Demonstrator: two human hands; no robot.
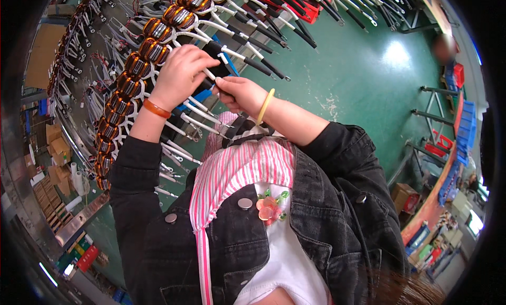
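Note:
A row of coils (138, 65) wound with copper-coloured wire runs diagonally along a bench on my left. White-sleeved leads, some with black sleeves, stick out from them toward me. My left hand (179, 77), with an orange bangle at the wrist, is closed around a white-sleeved lead (209, 73). Close beside it, my right hand (240, 95) pinches the same lead farther out, thumb against forefinger. The tip of that lead is hidden by my right fingers. Other white leads (201, 115) with metal ends hang just below my hands.
A second row of coils (66, 39) stands farther left. More leads hang at the top, near a red bin (312, 12). Along the right runs a bench (433, 202) with blue bins (466, 127) and metal legs. Cardboard boxes (57, 145) sit at the left.

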